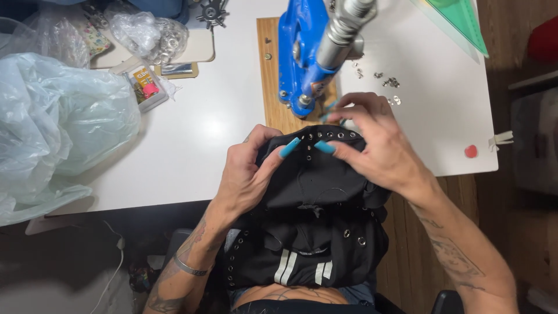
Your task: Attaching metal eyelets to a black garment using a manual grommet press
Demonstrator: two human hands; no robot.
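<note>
A black garment [314, 192] with rows of small metal eyelets lies across my lap and over the near edge of the white table [192, 134]. My left hand [247, 174] pinches its left fold, thumb on top. My right hand [378, 145] presses the fabric's upper right edge, fingers spread over the eyelet row. Both hands have long turquoise nails. Just beyond the fabric stands a blue hand press [308, 52] with a grey metal handle [343, 29], mounted on a wooden board [270, 87].
Loose metal eyelets [386, 81] lie scattered right of the press. Clear plastic bags [52, 128] fill the table's left side, with a bag of metal rings [160, 38] and a small parts box [148, 87] behind. A red round piece [471, 151] sits near the right edge.
</note>
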